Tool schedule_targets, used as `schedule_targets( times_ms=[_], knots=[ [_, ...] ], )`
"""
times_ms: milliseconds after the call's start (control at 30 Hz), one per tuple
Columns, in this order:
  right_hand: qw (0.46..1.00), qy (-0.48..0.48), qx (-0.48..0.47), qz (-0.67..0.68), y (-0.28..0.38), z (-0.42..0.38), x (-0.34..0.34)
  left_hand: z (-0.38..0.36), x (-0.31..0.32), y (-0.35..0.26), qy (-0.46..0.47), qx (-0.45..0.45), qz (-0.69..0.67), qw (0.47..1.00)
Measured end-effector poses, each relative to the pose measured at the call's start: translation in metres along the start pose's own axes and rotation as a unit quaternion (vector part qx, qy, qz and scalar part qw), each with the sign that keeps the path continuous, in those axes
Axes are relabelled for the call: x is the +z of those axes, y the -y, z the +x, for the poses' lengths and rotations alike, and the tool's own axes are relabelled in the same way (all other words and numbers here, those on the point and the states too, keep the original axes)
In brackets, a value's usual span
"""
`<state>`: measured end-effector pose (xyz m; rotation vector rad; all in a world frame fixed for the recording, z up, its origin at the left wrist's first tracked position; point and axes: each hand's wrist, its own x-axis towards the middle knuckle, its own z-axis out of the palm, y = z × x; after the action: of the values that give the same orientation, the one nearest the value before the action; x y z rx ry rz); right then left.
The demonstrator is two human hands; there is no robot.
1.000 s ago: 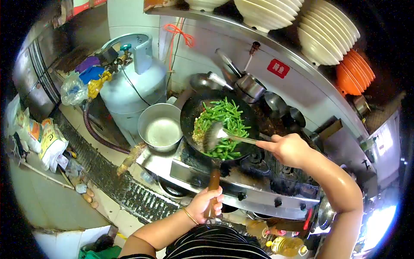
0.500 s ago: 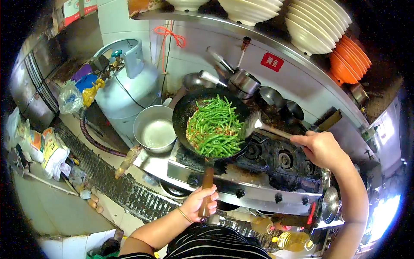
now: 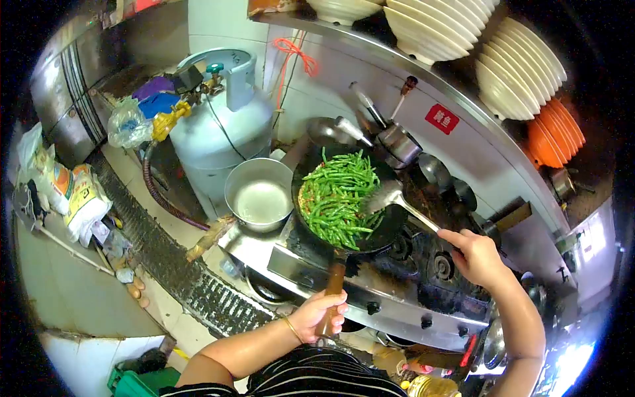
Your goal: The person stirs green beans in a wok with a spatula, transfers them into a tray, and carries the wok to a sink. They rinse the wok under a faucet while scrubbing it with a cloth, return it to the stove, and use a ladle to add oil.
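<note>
My left hand is closed around the brown wooden handle of a dark wok on the stove. A heap of green beans fills the wok, with small reddish bits and pale minced bits showing at its left edge. My right hand grips the long handle of a metal spatula, index finger stretched along it. The spatula's slotted blade lies against the right side of the beans.
Left of the wok stands a metal pot with pale liquid, beside a gas cylinder. Small pans line the back of the stove. Overhead, a shelf holds stacked bowls. An oil bottle stands below.
The spatula's blade has turned flatter and moved over the beans' right side, and my right hand has come lower and closer. The whole view has shifted and tilted slightly.
</note>
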<state>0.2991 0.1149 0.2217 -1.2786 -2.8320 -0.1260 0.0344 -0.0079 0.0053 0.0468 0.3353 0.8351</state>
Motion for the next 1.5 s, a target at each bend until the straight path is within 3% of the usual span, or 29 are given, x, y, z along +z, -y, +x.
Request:
schedule_targets(
  times_ms=[33,67,233,300,433,567,733,867,967,1233,1367,1500],
  knots=[
    [0.999,-0.007,0.003,-0.036,0.013,0.008,-0.004,0.0,0.0,0.001,-0.006,0.005,0.002,1.0],
    [0.994,-0.04,-0.053,-0.091,0.018,0.019,0.005,0.0,0.001,0.002,-0.013,0.008,0.005,1.0],
    [0.948,0.037,-0.216,-0.231,0.072,0.088,0.043,-0.001,0.006,0.002,-0.043,0.017,0.013,0.999],
    [0.933,0.013,-0.178,-0.313,0.072,0.112,0.077,0.0,0.006,0.005,-0.045,0.029,0.015,0.998],
    [0.928,0.033,-0.123,-0.349,0.073,0.123,0.065,0.0,0.006,0.003,-0.047,0.042,0.011,0.998],
    [0.954,0.074,-0.049,-0.287,0.048,0.095,0.043,0.0,0.002,0.006,-0.041,0.043,0.002,0.998],
    [0.974,0.032,0.015,-0.225,0.017,0.047,0.042,-0.001,0.006,0.004,-0.06,0.039,0.013,0.997],
    [0.993,0.027,0.094,-0.061,-0.005,0.012,0.038,-0.002,0.008,0.003,-0.051,0.041,0.029,0.997],
    [0.997,-0.012,0.07,-0.001,-0.02,-0.011,0.037,-0.002,0.008,0.001,-0.037,0.034,0.027,0.998],
    [0.993,0.084,0.078,0.003,0.003,-0.028,-0.046,-0.002,0.006,0.001,-0.048,0.026,0.034,0.998],
    [0.984,0.171,0.015,0.044,-0.008,-0.017,-0.016,-0.002,0.005,-0.002,-0.035,0.002,0.018,0.999],
    [0.98,0.126,0.044,0.149,0.0,-0.004,0.047,-0.004,0.006,-0.007,-0.025,-0.01,0.01,1.0]
  ],
)
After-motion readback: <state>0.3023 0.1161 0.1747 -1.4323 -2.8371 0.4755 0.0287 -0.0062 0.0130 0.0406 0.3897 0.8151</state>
